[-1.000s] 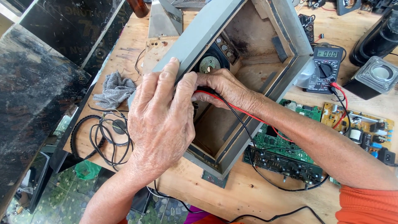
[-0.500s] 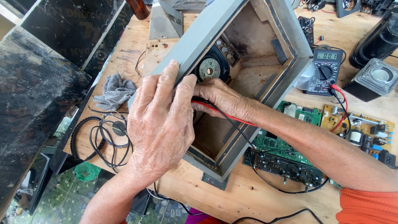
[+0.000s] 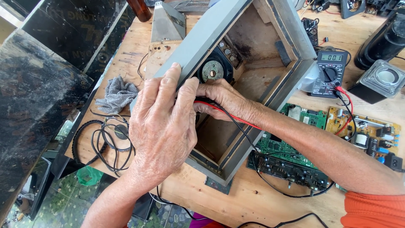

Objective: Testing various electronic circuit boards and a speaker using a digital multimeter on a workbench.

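One wooden desk [image 3: 130, 50] fills most of the frame, and at its centre lies one open speaker cabinet [image 3: 253, 25], a grey-edged wooden box tilted from lower middle to upper right, with one round speaker driver [image 3: 212, 70] showing inside its left wall. Two hands work on it: the left hand [image 3: 162, 122] lies flat over the cabinet's left edge, its fingers [image 3: 166, 84] together and curled over the rim, hiding part of the driver. The right hand [image 3: 223, 99] reaches into the box just beside the driver, fingers closed on two test leads [image 3: 244, 122], one red and one black; their tips are hidden behind the left hand, so what they touch cannot be told. At right centre sits one digital multimeter [image 3: 331, 74]. Two green circuit boards [image 3: 363, 131] lie lower right, partly covered by the forearm. One coil of black cable [image 3: 105, 141] and one grey rag [image 3: 117, 95] sit at left. One clear square speaker [image 3: 386, 78] is at the right edge.
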